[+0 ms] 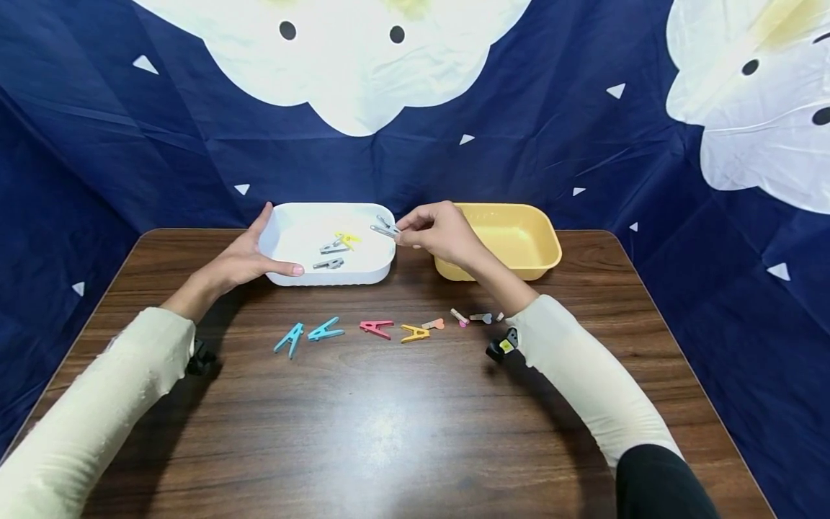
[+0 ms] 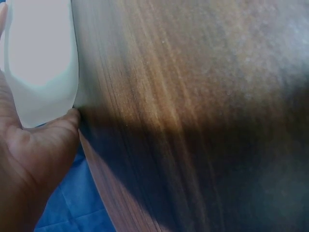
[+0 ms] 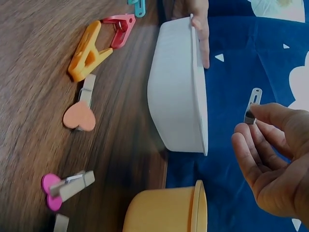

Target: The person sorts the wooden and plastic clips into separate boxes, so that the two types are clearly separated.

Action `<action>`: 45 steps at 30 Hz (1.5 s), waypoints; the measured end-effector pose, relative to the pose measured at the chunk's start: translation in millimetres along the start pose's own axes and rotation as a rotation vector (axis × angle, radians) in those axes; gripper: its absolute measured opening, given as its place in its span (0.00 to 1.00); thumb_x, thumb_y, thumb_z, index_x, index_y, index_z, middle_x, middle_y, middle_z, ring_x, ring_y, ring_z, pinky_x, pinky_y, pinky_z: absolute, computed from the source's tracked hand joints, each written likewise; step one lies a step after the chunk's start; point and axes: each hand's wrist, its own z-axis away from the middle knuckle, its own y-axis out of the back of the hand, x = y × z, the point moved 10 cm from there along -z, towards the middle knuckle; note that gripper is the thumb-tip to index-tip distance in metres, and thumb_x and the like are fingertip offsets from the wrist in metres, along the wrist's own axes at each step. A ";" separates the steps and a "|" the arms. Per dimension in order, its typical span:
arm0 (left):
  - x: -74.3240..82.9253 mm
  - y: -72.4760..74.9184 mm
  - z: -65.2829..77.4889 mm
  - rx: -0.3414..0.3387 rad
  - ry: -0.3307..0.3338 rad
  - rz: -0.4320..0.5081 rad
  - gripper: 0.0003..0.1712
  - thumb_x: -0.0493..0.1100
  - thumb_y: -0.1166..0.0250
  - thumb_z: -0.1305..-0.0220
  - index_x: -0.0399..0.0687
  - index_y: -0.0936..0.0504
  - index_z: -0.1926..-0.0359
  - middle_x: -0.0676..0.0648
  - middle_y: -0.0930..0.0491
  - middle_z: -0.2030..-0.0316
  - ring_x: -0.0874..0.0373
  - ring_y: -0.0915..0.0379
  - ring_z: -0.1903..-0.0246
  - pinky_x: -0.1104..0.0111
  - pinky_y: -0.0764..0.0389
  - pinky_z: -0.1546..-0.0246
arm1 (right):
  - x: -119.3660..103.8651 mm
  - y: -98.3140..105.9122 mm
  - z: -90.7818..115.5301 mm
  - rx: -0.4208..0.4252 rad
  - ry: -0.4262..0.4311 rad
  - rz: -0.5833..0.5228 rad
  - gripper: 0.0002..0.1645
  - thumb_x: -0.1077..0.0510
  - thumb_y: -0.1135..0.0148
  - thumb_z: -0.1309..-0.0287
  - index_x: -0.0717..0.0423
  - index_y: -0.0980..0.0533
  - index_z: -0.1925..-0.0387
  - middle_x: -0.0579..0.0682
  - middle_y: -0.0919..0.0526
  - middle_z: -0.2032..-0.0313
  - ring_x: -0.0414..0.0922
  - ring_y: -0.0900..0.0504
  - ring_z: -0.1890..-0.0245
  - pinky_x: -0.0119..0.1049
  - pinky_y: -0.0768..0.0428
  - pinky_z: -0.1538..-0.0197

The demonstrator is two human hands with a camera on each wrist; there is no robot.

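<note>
Brown table. White tray at far side; yellow tray just right of it. Left hand spread wide, against white tray's left end. Right hand in narrow pinch on gray clip, above white tray's right end. Work looks under halfway: yellow clip, two other gray clips in white tray; left on table: blue clips, red clip, orange clip, small heart-topped clips, one partly hidden by right sleeve.
</note>
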 end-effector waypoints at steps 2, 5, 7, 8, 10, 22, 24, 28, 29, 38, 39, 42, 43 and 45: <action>0.1 -0.2 -0.3 0.004 -0.005 0.007 0.91 0.51 0.11 0.40 0.65 0.84 0.10 0.50 0.82 0.09 0.41 0.82 0.08 0.36 0.64 0.09 | -1.1 -3.6 -2.2 0.001 -0.005 -0.001 0.08 0.58 0.18 0.35 0.56 0.06 0.56 0.49 0.05 0.63 0.40 0.14 0.66 0.29 0.17 0.62; 0.2 0.1 -0.1 0.011 -0.010 0.019 0.91 0.49 0.11 0.40 0.64 0.83 0.10 0.48 0.81 0.08 0.40 0.80 0.08 0.36 0.63 0.09 | -2.2 -10.5 -5.4 -0.009 -0.012 -0.010 0.08 0.59 0.19 0.35 0.57 0.06 0.55 0.51 0.05 0.62 0.46 0.11 0.64 0.29 0.15 0.61; 0.0 0.4 0.1 0.014 -0.009 0.025 0.91 0.49 0.11 0.40 0.64 0.82 0.09 0.48 0.81 0.08 0.39 0.80 0.08 0.35 0.63 0.09 | -2.9 -15.3 -7.4 -0.017 -0.017 -0.020 0.08 0.60 0.19 0.34 0.57 0.07 0.55 0.52 0.05 0.62 0.50 0.09 0.62 0.29 0.13 0.61; 0.0 0.5 0.0 0.014 -0.008 0.028 0.91 0.49 0.11 0.40 0.64 0.82 0.09 0.48 0.81 0.08 0.39 0.80 0.08 0.35 0.63 0.09 | -3.0 -17.6 -8.4 -0.020 -0.019 -0.024 0.08 0.60 0.19 0.33 0.58 0.07 0.55 0.52 0.05 0.62 0.53 0.09 0.61 0.29 0.13 0.61; 0.3 0.6 0.3 0.013 -0.006 0.026 0.90 0.49 0.11 0.40 0.65 0.83 0.09 0.48 0.81 0.08 0.39 0.80 0.08 0.35 0.64 0.09 | -2.7 -22.0 -11.1 -0.023 -0.029 -0.033 0.08 0.60 0.20 0.33 0.58 0.07 0.54 0.52 0.06 0.62 0.56 0.09 0.59 0.30 0.13 0.61; 3.7 0.9 1.8 0.015 -0.019 0.003 0.89 0.50 0.11 0.40 0.69 0.81 0.09 0.51 0.79 0.08 0.40 0.80 0.08 0.35 0.64 0.09 | -2.0 -39.7 -28.7 0.009 -0.065 0.033 0.09 0.56 0.17 0.35 0.54 0.06 0.56 0.47 0.08 0.68 0.42 0.13 0.69 0.29 0.21 0.65; 3.5 1.3 2.1 0.018 -0.017 0.003 0.90 0.50 0.11 0.40 0.68 0.80 0.09 0.51 0.79 0.08 0.40 0.79 0.08 0.35 0.64 0.09 | -2.5 -41.5 -31.0 0.012 -0.074 0.036 0.08 0.56 0.17 0.34 0.55 0.06 0.56 0.47 0.07 0.67 0.43 0.11 0.68 0.28 0.20 0.64; 2.0 0.5 1.1 0.016 -0.008 0.012 0.89 0.50 0.11 0.40 0.68 0.81 0.09 0.51 0.79 0.08 0.41 0.79 0.08 0.36 0.64 0.09 | -2.0 -46.2 -36.1 0.015 -0.088 0.042 0.08 0.57 0.18 0.33 0.55 0.06 0.56 0.49 0.06 0.66 0.40 0.12 0.68 0.28 0.20 0.64; 1.6 0.1 0.5 0.014 -0.006 0.014 0.90 0.50 0.11 0.40 0.67 0.81 0.10 0.51 0.79 0.08 0.41 0.79 0.08 0.37 0.64 0.09 | -1.4 -47.2 -37.4 0.016 -0.092 0.048 0.08 0.57 0.18 0.33 0.55 0.06 0.56 0.49 0.06 0.66 0.40 0.13 0.68 0.28 0.20 0.64; 1.3 -1.2 -1.3 0.006 0.000 -0.005 0.91 0.51 0.11 0.40 0.67 0.83 0.10 0.52 0.80 0.09 0.42 0.81 0.08 0.37 0.64 0.09 | 0.2 -54.2 -47.4 0.022 -0.114 0.082 0.07 0.57 0.17 0.34 0.55 0.06 0.58 0.49 0.07 0.68 0.38 0.16 0.71 0.29 0.21 0.66; 1.1 -1.2 -1.4 0.006 0.000 -0.009 0.91 0.52 0.11 0.41 0.67 0.82 0.10 0.52 0.80 0.09 0.42 0.81 0.08 0.37 0.64 0.09 | -0.4 -54.9 -48.2 0.021 -0.110 0.087 0.07 0.57 0.17 0.34 0.55 0.06 0.58 0.49 0.07 0.68 0.38 0.16 0.70 0.28 0.21 0.65; 1.5 -1.0 -0.6 0.007 -0.001 -0.008 0.91 0.52 0.11 0.41 0.67 0.82 0.10 0.53 0.80 0.09 0.42 0.81 0.08 0.37 0.64 0.09 | -1.2 -57.2 -50.3 0.022 -0.105 0.112 0.08 0.56 0.16 0.35 0.54 0.06 0.57 0.49 0.06 0.66 0.39 0.14 0.68 0.29 0.20 0.65; 1.6 -0.9 -0.2 0.007 -0.002 -0.006 0.91 0.52 0.10 0.41 0.68 0.82 0.10 0.53 0.80 0.09 0.42 0.81 0.08 0.37 0.64 0.09 | -1.1 -57.7 -50.7 0.024 -0.106 0.125 0.09 0.55 0.16 0.36 0.54 0.06 0.57 0.48 0.05 0.65 0.39 0.13 0.67 0.29 0.20 0.64; 1.5 -0.6 0.8 0.008 0.000 -0.010 0.91 0.53 0.10 0.41 0.69 0.82 0.10 0.54 0.80 0.09 0.42 0.81 0.08 0.37 0.63 0.09 | -1.7 -58.9 -51.0 0.024 -0.101 0.146 0.09 0.54 0.15 0.36 0.52 0.05 0.57 0.47 0.05 0.64 0.39 0.13 0.65 0.29 0.19 0.63</action>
